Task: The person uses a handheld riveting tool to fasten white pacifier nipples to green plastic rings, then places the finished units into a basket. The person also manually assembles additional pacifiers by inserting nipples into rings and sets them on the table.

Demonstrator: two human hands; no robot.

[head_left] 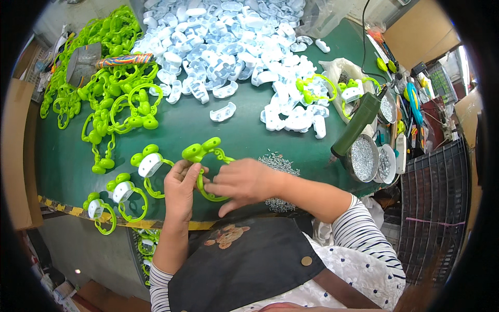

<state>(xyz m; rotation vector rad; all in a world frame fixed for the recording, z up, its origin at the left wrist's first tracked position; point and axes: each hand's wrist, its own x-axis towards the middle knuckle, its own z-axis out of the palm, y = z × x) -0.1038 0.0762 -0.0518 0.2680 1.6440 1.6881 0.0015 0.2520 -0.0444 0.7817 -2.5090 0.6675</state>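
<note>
Between my hands, over the near part of the table, is a bright green plastic ring part (pixel 195 152) with two rounded lobes. My left hand (pixel 180 188) grips its left side between thumb and fingers. My right hand (pixel 248 183) reaches across the ring, fingertips at its inner left side, thumb stretched apart; nothing shows in its grasp. Left of my left hand lie three green rings with white covers fitted: an upper one (pixel 150 165), a middle one (pixel 123 192) and a lower one (pixel 95 209). Beside my right wrist small metal screws (pixel 280 165) are scattered, partly under my forearm.
White plastic shells (pixel 223 49) pile up at the back; green rings (pixel 112 96) heap at the left with a striped-handled tool (pixel 125 60) on top. A green electric screwdriver (pixel 358 124) hangs at the right above a screw bowl (pixel 362 158). The table's striped edge (pixel 57 206) runs in front.
</note>
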